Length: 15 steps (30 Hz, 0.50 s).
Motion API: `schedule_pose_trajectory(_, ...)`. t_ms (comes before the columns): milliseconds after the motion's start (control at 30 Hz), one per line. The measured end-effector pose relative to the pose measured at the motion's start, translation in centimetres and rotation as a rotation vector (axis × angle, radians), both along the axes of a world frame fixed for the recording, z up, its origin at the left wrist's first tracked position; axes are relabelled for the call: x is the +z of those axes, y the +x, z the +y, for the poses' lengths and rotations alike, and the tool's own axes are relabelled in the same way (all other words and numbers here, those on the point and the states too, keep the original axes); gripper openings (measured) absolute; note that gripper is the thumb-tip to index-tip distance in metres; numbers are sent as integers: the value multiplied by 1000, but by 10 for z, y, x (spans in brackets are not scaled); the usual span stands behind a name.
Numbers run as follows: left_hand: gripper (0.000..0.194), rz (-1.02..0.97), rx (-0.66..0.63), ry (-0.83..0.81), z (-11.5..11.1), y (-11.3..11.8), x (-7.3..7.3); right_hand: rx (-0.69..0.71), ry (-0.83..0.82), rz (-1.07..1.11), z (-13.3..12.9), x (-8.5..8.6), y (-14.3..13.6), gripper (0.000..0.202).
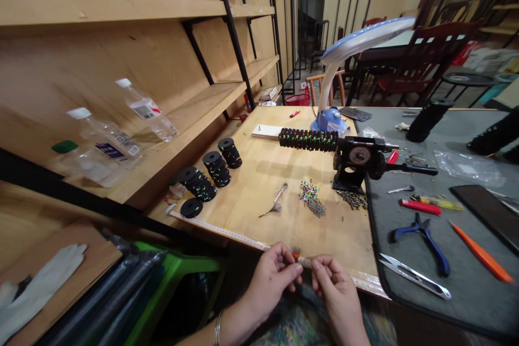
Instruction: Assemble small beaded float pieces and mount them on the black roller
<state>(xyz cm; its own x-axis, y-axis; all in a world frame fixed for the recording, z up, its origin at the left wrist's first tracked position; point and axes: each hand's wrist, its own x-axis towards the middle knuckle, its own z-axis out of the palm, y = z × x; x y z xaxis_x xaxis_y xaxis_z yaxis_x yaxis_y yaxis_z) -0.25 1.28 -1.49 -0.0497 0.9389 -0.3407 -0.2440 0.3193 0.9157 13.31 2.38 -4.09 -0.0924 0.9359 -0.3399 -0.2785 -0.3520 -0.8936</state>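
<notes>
At the table's front edge, my left hand [272,273] and my right hand [336,286] face each other with fingertips pinched. Between them runs a short whitish stick-like piece [305,263], one end in each hand. A small orange tuft with dark fine fibres [296,254] stands up by my left fingertips; its exact kind is too small to make out. Beyond my hands lie a feathery tuft on a thin stick [275,208], a pile of colourful beads [309,190] and small metal pieces [316,207] touching it.
A black hand-cranked winder [357,157] holds a row of thread-wound black discs [308,139]. Behind it stands a blue-white lamp [324,119]. Stacked black spools [197,184] line the left side. Pliers [424,238], snips [413,275] and an orange tool [480,250] lie on the grey mat.
</notes>
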Motion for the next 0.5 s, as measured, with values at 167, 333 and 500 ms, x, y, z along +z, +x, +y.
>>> schedule_pose_trajectory(167, 40, -94, 11, -30, 0, -1, -4, 50, 8, -13, -6, 3, 2, 48)
schedule_pose_trajectory(333, 30, -100, -42, -109, 1, -3, -8, 60, 34, -38, -10, 6, 3, 45)
schedule_pose_trajectory(500, 28, -76, -50, -153, 0, -5, -5, 85, 22, -45, -12, 4, 2, 46)
